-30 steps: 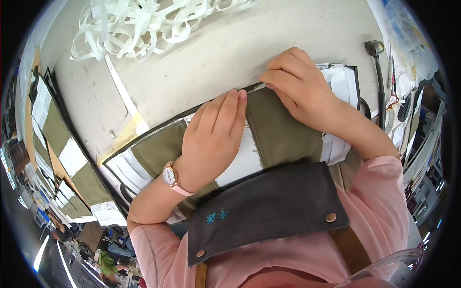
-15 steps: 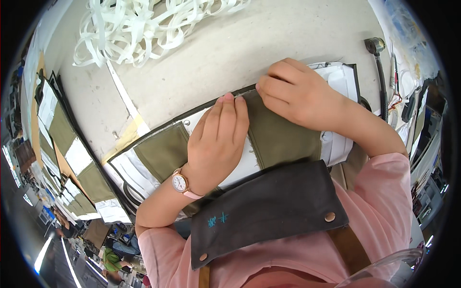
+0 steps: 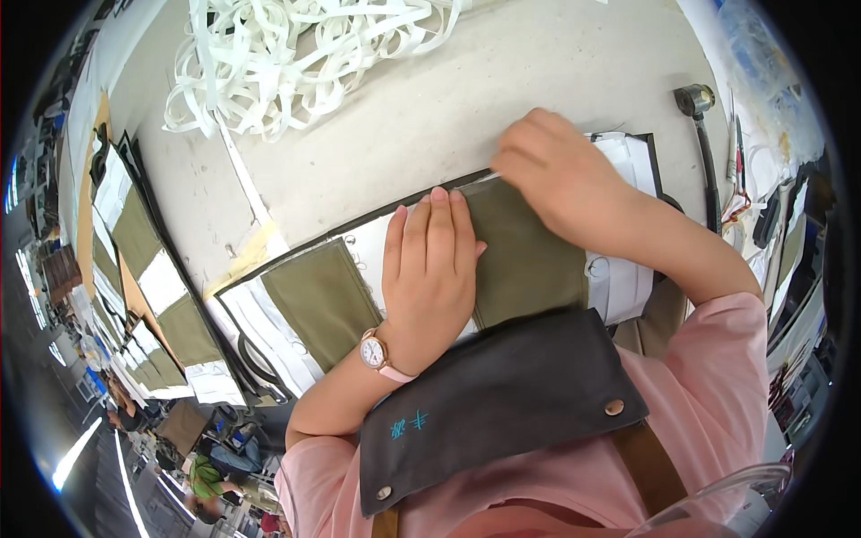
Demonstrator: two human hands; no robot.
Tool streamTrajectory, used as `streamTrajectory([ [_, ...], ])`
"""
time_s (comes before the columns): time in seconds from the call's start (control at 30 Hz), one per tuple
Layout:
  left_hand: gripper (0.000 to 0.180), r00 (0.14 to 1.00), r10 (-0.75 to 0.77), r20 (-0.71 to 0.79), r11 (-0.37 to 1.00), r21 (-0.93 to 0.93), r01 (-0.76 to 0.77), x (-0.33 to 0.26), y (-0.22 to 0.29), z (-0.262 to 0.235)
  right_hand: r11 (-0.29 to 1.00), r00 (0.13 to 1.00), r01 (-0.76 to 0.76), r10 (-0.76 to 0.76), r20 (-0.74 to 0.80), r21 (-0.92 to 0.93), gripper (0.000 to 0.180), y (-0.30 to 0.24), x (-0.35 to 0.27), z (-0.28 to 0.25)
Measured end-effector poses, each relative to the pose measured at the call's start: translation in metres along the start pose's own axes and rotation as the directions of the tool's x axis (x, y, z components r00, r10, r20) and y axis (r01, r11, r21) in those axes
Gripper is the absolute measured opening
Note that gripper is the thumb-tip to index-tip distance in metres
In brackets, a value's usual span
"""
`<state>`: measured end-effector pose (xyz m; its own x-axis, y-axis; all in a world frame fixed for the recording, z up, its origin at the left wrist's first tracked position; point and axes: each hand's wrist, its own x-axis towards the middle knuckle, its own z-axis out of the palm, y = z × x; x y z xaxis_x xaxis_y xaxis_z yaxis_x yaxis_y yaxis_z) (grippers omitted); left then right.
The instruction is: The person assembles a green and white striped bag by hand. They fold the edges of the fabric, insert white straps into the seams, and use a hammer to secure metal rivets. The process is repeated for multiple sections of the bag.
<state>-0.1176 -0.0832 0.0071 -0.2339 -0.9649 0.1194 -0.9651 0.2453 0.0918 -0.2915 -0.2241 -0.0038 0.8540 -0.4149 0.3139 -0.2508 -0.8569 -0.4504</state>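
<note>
A flat fabric bag panel lies on the table in front of me, with olive and white sections and a dark far edge. My left hand rests flat across a white strip and the olive section beside it, fingers stretched out and fingertips at the far edge. Curled fingers of my right hand are at that same edge, farther right. They are slightly blurred, and whatever they may pinch is hidden. A metal snap shows on the panel's white right part. Dark handle loops stick out at its left end.
A heap of white tape covers the table's far left, one strand trailing toward the panel. More olive and white panels stand at left. A dark rod with a metal head is at right, near clear plastic wrap. People work far left.
The view has shifted slightly. My left hand lies a little farther right on the panel. My right hand's fingers have lifted or turned slightly at the edge and are blurred now.
</note>
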Motion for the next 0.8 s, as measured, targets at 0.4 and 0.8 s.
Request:
streamTrajectory([
  [0.4, 0.053, 0.997, -0.076, -0.032, 0.997, -0.022, 0.075, 0.007, 0.011, 0.003, 0.983, 0.984, 0.174, -0.173, 0.037, -0.052, 0.014, 0.015, -0.008, -0.008],
  [0.8, 0.057, 0.989, -0.144, -0.012, 0.989, -0.042, 0.144, 0.010, 0.015, -0.001, 0.966, 0.969, 0.246, -0.244, 0.040, -0.079, 0.024, 0.019, -0.012, -0.011],
])
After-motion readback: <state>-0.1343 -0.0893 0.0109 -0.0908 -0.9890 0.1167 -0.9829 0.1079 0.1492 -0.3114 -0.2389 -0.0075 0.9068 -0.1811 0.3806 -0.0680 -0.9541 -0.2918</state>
